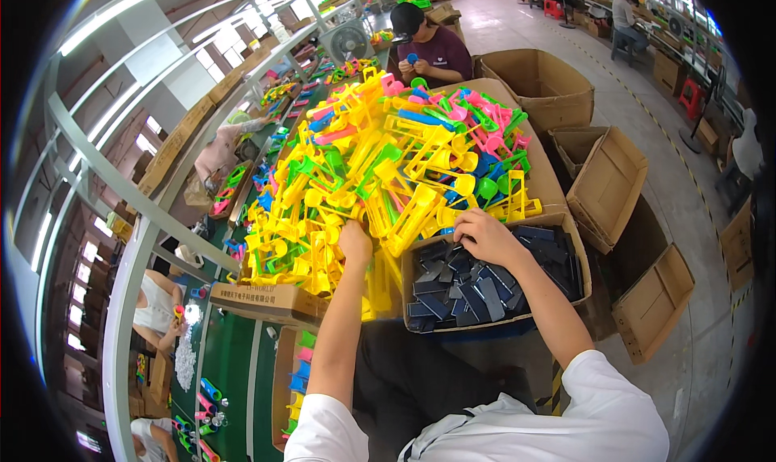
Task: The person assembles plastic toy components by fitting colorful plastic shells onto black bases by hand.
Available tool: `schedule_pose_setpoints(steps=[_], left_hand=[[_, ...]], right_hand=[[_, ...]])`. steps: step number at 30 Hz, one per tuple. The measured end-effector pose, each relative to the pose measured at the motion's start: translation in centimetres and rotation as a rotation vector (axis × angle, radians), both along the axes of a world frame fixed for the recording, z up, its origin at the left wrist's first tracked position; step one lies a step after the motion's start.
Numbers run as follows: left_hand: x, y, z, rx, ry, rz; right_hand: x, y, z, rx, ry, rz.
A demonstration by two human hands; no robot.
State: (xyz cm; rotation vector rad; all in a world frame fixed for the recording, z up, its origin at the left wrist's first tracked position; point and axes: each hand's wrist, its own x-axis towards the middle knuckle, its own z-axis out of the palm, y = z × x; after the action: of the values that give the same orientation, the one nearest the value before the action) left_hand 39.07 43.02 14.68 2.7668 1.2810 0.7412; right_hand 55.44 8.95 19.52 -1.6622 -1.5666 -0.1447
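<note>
My left hand point(355, 244) reaches into a big heap of plastic toy parts point(380, 163), mostly yellow with pink, green and blue among them, and its fingers close around yellow pieces at the heap's near edge. My right hand point(482, 234) rests at the rim of a cardboard box point(582, 260) filled with several flat dark blue-grey plastic strips point(477, 288). Its fingers curl down over the strips at the box's far left corner; what they hold is hidden.
Open empty cardboard boxes point(606, 179) stand on the floor to the right. A green conveyor belt point(230, 357) with small coloured parts runs at the left, with a metal frame above it. A person in a dark cap point(420, 46) sits beyond the heap; other workers sit along the line.
</note>
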Motion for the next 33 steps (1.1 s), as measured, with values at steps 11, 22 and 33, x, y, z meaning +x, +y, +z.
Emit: schedule_pose_setpoints(steps=[11, 22, 33], left_hand=[[-2.7, -3.4, 1.0, -0.069, -0.214, -0.019], [-6.5, -6.0, 3.5, -0.293, -0.785, -0.165], [-15.2, -12.5, 2.5, -1.02, -1.739, -0.654]], right_hand=[[-0.8, 0.0, 0.7, -0.01, -0.045, -0.057], [-1.5, 0.1, 1.2, -0.024, 0.122, -0.052], [-2.1, 0.0, 0.6, -0.078, 0.703, 0.128]])
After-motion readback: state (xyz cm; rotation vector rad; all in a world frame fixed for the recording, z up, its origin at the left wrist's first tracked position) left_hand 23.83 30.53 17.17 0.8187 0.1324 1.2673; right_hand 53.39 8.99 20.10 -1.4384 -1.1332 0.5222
